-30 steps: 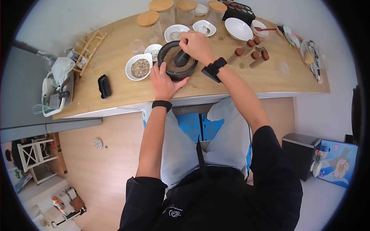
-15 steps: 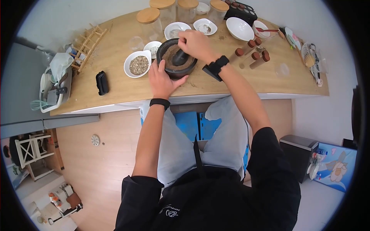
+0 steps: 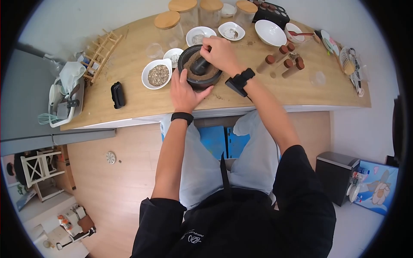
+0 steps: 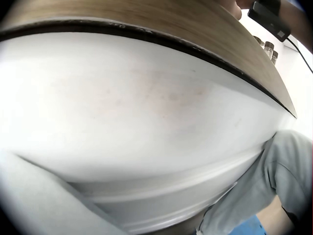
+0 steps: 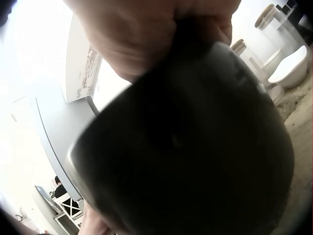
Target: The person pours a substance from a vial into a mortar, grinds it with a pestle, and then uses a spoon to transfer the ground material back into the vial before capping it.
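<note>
In the head view a dark stone mortar (image 3: 206,84) stands near the table's front edge with brown powder (image 3: 212,71) inside. My right hand (image 3: 221,53) grips the top of a black pestle (image 3: 199,66), whose thick end sits in the powder. Round the near left side of the mortar, my left hand (image 3: 185,94) holds the wall, fingertips by the rim and thumb along the front. Dark stone from the mortar (image 5: 195,152) fills most of the right wrist view, hiding the powder. The left wrist view shows mainly the table's white front (image 4: 137,107).
Left of the mortar are a white bowl of coarse seeds (image 3: 157,75) and a small white dish (image 3: 174,56). Two more dishes and wooden-lidded jars (image 3: 168,26) stand behind. Several capped tubes (image 3: 266,63) stand right; a black case (image 3: 117,95) lies left.
My right hand has shifted the pestle's thick end slightly left within the mortar. My left hand keeps its hold, and the head view sways a little.
</note>
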